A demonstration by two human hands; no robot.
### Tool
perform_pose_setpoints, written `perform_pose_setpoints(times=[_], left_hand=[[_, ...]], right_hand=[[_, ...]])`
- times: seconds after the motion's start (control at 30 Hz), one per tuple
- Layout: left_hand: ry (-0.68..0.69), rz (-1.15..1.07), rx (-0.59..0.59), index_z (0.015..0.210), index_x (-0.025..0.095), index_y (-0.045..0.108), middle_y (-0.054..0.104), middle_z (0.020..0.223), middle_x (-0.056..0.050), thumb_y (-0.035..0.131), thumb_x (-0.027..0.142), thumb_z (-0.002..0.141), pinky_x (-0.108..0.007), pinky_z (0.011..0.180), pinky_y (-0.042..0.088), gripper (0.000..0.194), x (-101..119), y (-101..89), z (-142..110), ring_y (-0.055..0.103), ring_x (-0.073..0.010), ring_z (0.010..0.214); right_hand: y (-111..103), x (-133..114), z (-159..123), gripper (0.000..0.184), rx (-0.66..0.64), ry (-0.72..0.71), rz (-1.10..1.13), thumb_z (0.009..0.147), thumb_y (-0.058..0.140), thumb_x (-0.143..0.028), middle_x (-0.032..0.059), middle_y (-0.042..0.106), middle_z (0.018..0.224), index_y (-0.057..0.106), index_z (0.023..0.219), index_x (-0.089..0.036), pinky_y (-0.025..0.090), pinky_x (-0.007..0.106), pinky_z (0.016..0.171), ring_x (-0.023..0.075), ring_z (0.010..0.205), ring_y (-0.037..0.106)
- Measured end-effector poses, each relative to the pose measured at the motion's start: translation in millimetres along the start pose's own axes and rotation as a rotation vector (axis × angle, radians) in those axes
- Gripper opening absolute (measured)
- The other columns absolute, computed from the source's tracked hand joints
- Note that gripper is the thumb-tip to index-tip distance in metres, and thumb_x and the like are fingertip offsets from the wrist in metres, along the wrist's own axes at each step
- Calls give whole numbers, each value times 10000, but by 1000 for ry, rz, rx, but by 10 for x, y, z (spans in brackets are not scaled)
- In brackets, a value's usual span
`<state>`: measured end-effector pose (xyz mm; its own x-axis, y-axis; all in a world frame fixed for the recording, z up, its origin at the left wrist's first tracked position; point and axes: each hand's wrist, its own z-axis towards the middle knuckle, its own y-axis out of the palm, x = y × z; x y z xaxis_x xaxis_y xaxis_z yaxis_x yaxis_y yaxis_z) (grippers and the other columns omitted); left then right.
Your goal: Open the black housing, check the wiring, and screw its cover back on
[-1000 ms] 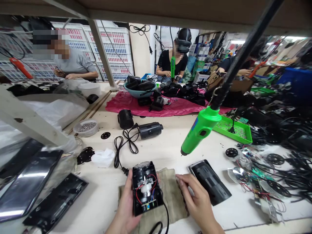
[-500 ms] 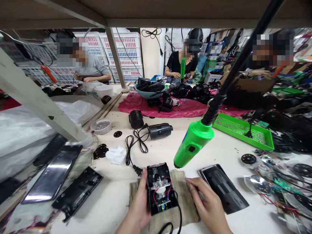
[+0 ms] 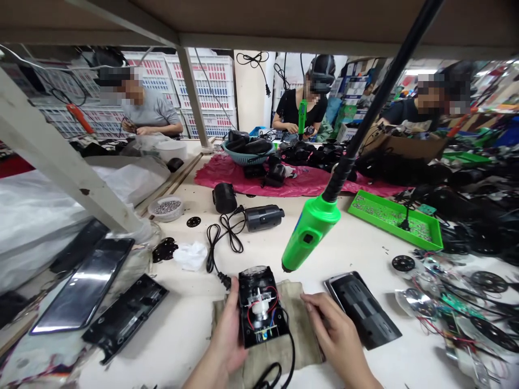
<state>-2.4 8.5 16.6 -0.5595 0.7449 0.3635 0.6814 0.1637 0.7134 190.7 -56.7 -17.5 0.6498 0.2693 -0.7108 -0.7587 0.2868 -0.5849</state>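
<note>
My left hand (image 3: pixel 229 337) is wrapped round the left side of an open black device housing (image 3: pixel 259 306), whose white motor, red wires and small circuit board show. The housing lies on a folded khaki cloth (image 3: pixel 294 332). Its black power cord (image 3: pixel 221 240) runs away over the table. My right hand (image 3: pixel 338 337) rests on the cloth just right of the housing, fingers curled downward with nothing seen in them. A black cover shell (image 3: pixel 363 308) lies right beside that hand. A green electric screwdriver (image 3: pixel 306 232) hangs on a black cable above the housing.
A green tray of screws (image 3: pixel 395 219), a small bowl of screws (image 3: pixel 165 208), black discs and wired parts at the right, black shells at the left (image 3: pixel 124 316). A grey assembled unit (image 3: pixel 263 216) lies mid-table. Other people work at the far side behind a pink cloth (image 3: pixel 292 181).
The view has shifted to the left, then settled. The hanging screwdriver now sits closer above the housing. My hands have kept their places beside the housing.
</note>
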Motion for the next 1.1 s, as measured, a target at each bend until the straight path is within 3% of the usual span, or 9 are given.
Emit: perform_pose_setpoints(times=[0.37,0.77,0.9,1.03,1.1], left_hand=[[16,-14,5,1134,17,624,757,936,-172,495,580,846,-366,853,507,645,19,-49,-18,709,-255,854],[16,-40,-30,1093,7,652,749,949,-184,454,579,856,-372,790,531,650,17,-25,-23,709,-270,812],[16,-41,-5,1151,19,622,747,977,-183,463,577,854,-428,849,517,652,0,0,-14,701,-304,901],[8,49,11,1320,66,507,737,1058,-161,517,571,835,-502,960,459,700,50,-173,42,659,-345,1042],[23,121,-42,1396,108,419,747,1048,-123,661,423,790,-480,1028,419,725,111,-317,116,627,-337,1105]], right_hand=[[15,16,-21,179,-31,72,16,967,424,-190,18,613,894,578,1038,-247,453,245,747,157,831,619],[12,19,-7,181,-67,114,-6,967,416,-219,16,625,890,590,1009,-249,461,259,738,164,833,624],[23,22,-10,185,-60,103,-14,964,417,-211,20,637,891,590,1014,-250,480,254,737,164,834,639],[57,49,0,205,-3,4,-54,942,410,-174,22,661,862,593,1006,-241,517,221,732,150,809,668],[88,94,22,205,28,-58,-95,910,434,-141,9,669,806,602,971,-240,527,190,694,135,748,677]])
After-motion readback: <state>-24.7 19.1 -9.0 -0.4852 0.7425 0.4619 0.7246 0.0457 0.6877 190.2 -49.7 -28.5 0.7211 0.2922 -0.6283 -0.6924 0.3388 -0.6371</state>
